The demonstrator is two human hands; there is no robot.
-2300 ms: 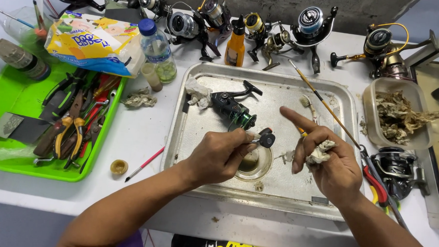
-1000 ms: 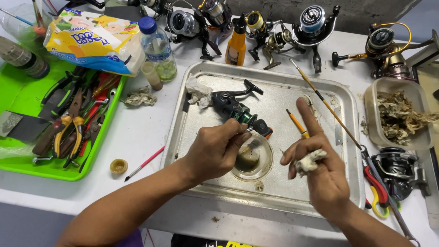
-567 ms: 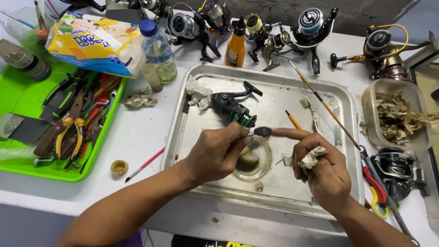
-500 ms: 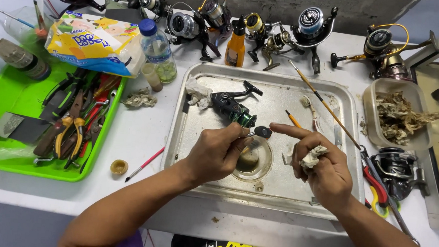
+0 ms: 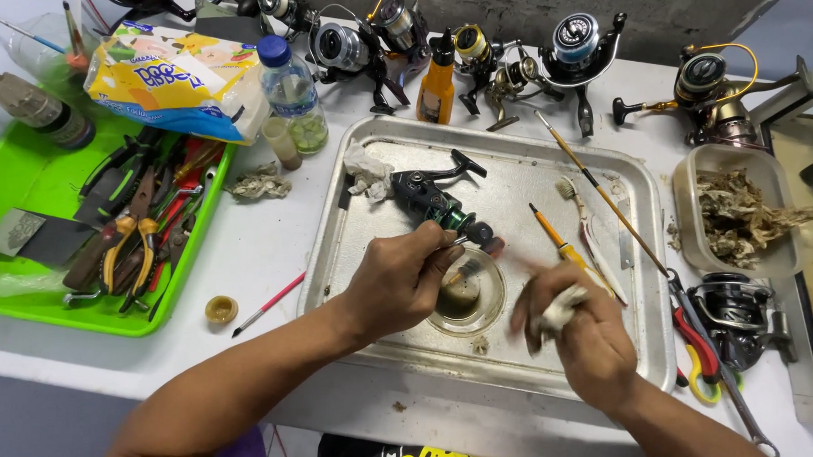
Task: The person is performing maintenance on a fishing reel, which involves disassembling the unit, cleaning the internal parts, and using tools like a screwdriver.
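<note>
My left hand pinches a small brush whose tip sits over a small glass bowl of dark liquid inside a metal tray. My right hand, blurred by motion, is closed around a crumpled white rag just right of the bowl. A dark green fishing reel body lies in the tray just above my left hand. A small dark part shows blurred at the reel's lower end.
The tray also holds an orange-handled brush, a toothbrush and a tissue wad. A green tray of pliers lies left. Several reels line the back; another reel, red-handled pliers and a tub of debris sit right.
My right hand, which had a finger stretched toward the brush with a small dark part, has pulled back lower right and curled around the rag. My left hand stays over the bowl.
</note>
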